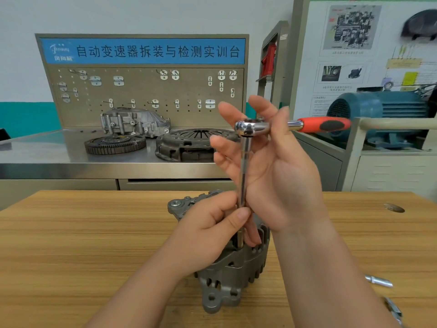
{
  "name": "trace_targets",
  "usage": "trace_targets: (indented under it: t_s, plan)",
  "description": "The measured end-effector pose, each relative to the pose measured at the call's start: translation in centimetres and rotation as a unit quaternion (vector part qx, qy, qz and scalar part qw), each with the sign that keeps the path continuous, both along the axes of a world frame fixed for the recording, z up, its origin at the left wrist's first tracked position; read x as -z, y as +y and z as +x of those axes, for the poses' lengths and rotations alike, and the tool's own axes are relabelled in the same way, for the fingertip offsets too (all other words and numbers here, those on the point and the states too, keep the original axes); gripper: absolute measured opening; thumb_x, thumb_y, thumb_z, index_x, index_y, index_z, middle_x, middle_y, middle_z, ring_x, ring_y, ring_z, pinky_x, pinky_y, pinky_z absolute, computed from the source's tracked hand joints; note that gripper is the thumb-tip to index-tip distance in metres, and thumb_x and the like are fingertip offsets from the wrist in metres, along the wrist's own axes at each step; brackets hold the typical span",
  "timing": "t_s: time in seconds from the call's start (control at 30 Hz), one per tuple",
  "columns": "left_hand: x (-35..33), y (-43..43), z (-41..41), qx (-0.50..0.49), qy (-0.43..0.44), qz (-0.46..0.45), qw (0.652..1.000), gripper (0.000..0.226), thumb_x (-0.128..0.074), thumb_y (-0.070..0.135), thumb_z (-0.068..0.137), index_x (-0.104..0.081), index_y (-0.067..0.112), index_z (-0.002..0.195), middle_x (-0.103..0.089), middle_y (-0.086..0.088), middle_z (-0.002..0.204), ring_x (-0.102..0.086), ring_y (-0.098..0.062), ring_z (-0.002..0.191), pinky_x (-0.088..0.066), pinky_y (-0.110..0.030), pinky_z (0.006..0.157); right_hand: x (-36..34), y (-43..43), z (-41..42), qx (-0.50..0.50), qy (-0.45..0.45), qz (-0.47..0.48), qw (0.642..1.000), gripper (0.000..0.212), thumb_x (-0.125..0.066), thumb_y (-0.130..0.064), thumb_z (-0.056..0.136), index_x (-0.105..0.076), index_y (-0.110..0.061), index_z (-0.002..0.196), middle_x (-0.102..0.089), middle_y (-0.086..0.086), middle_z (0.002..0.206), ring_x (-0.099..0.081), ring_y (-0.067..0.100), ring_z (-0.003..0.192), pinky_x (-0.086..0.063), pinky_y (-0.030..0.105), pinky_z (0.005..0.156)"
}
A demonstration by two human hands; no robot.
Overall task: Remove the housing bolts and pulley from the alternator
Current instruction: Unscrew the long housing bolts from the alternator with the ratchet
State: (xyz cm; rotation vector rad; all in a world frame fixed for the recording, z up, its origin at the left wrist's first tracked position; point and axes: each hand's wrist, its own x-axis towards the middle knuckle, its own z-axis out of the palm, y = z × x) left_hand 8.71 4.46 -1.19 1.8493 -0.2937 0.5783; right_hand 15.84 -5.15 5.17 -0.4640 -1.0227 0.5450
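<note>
The left hand (212, 235) pinches the chrome extension bar (245, 166); the right hand (279, 181) is spread open. The grey cast alternator (227, 280) looks heavy: steady its body

Wooden bench (82, 233), striped grain, in foreground. Alternator (227, 280) upright near middle. Small metal socket (378, 281) lying near right edge; second metal tool (393, 310) nearer the corner, partly cut off. Round dark mark (394, 207) at far right. Steel bench (47, 152) behind: toothed flywheel (115, 144), clutch cover (189, 145), aluminium housing (134, 123) further back.
</note>
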Motion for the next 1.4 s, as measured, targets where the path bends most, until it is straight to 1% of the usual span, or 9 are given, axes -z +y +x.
trace_targets:
  t_s: [0.1, 0.23, 0.43, 0.67, 0.83, 0.97, 1.13, 1.23, 1.4]
  plan:
    - [0.12, 0.07, 0.11, -0.030, -0.001, 0.021, 0.999, 0.031, -0.051, 0.032, 0.091, -0.062, 0.003, 0.093, -0.070, 0.003, 0.068, -0.069, -0.015, 0.068, -0.049, -0.026, 0.074, 0.28, -0.01, -0.01, 0.187, -0.103, 0.031, 0.976, 0.017, -0.049, -0.028, 0.097, -0.062, -0.024, 0.106, -0.072, 0.004, 0.105, -0.070, 0.020, 0.076, -0.054, 0.032, 0.074]
    - [0.25, -0.04, 0.33, -0.044, 0.005, 0.027, 0.999, 0.029, -0.047, 0.022, 0.091, -0.060, -0.002, 0.100, -0.069, 0.004, 0.066, -0.068, -0.013, 0.066, -0.049, -0.024, 0.072, 0.24, -0.45, 0.26, 0.418, -0.261, 0.030, 0.869, 0.027, -0.057, -0.032, 0.090, -0.069, -0.033, 0.114, -0.068, -0.013, 0.105, -0.071, 0.012, 0.084, -0.055, 0.036, 0.084]
    - [0.07, -0.05, 0.12, -0.037, -0.005, 0.026, 0.999, 0.042, -0.047, 0.040, 0.091, -0.060, 0.001, 0.101, -0.070, 0.000, 0.069, -0.067, -0.018, 0.069, -0.048, -0.030, 0.073, -0.03, -0.19, -0.14, 0.201, -0.081, -0.018, 0.976, 0.031, -0.049, -0.041, 0.092, -0.059, -0.024, 0.116, -0.072, -0.004, 0.113, -0.071, 0.028, 0.077, -0.056, 0.029, 0.076]
    - [0.17, 0.06, 0.12, -0.018, 0.000, 0.003, 1.000, 0.028, -0.047, 0.034, 0.091, -0.063, 0.012, 0.099, -0.072, 0.001, 0.081, -0.070, -0.020, 0.077, -0.055, -0.030, 0.075, 0.00, -0.04, 0.07, 0.066, -0.009, -0.053, 0.996, 0.053, -0.039, -0.051, 0.084, -0.053, -0.016, 0.122, -0.074, 0.001, 0.109, -0.072, 0.017, 0.064, -0.057, 0.029, 0.066]
    - [0.22, 0.12, 0.30, -0.044, -0.005, 0.036, 0.998, 0.036, -0.047, 0.036, 0.090, -0.060, 0.002, 0.096, -0.069, 0.004, 0.071, -0.067, -0.017, 0.070, -0.047, -0.036, 0.074, 0.44, 0.16, -0.12, 0.262, -0.123, -0.004, 0.957, 0.021, -0.049, -0.036, 0.094, -0.063, -0.035, 0.109, -0.073, -0.003, 0.101, -0.068, 0.010, 0.064, -0.056, 0.028, 0.070]
    - [0.23, 0.05, 0.35, -0.057, 0.001, 0.043, 0.997, 0.036, -0.048, 0.038, 0.088, -0.060, 0.006, 0.099, -0.068, 0.006, 0.067, -0.065, -0.022, 0.068, -0.050, -0.049, 0.073, 0.55, -0.35, -0.17, 0.427, -0.237, -0.033, 0.872, 0.030, -0.051, -0.022, 0.100, -0.070, 0.000, 0.092, -0.048, -0.017, 0.043, -0.051, -0.027, 0.057, -0.036, -0.008, 0.060]
    - [0.10, -0.01, 0.12, -0.043, 0.005, 0.009, 0.999, 0.028, -0.049, 0.041, 0.088, -0.063, 0.020, 0.098, -0.069, -0.005, 0.073, -0.062, -0.039, 0.072, -0.047, -0.063, 0.079, 0.50, 0.28, -0.06, 0.240, -0.140, -0.010, 0.961, 0.032, -0.050, -0.040, 0.092, -0.056, -0.031, 0.122, -0.071, -0.005, 0.111, -0.072, 0.017, 0.077, -0.056, 0.030, 0.082]
    - [-0.05, -0.02, 0.01, -0.035, 0.014, -0.006, 0.999, 0.028, -0.049, 0.041, 0.088, -0.063, 0.018, 0.093, -0.069, -0.007, 0.075, -0.063, -0.034, 0.072, -0.050, -0.056, 0.078, 0.29, 0.23, 0.00, 0.134, -0.082, -0.055, 0.986, 0.050, -0.043, -0.050, 0.087, -0.048, -0.022, 0.128, -0.073, 0.000, 0.111, -0.074, 0.022, 0.079, -0.057, 0.029, 0.077]
    - [0.01, 0.14, 0.16, -0.043, 0.011, 0.005, 0.999, 0.026, -0.048, 0.039, 0.090, -0.063, 0.017, 0.091, -0.070, -0.003, 0.073, -0.066, -0.030, 0.071, -0.052, -0.051, 0.078, 0.57, 0.28, 0.23, 0.120, -0.066, -0.055, 0.989, 0.040, -0.048, -0.046, 0.086, -0.059, -0.023, 0.117, -0.073, 0.004, 0.109, -0.072, 0.021, 0.081, -0.056, 0.029, 0.071]
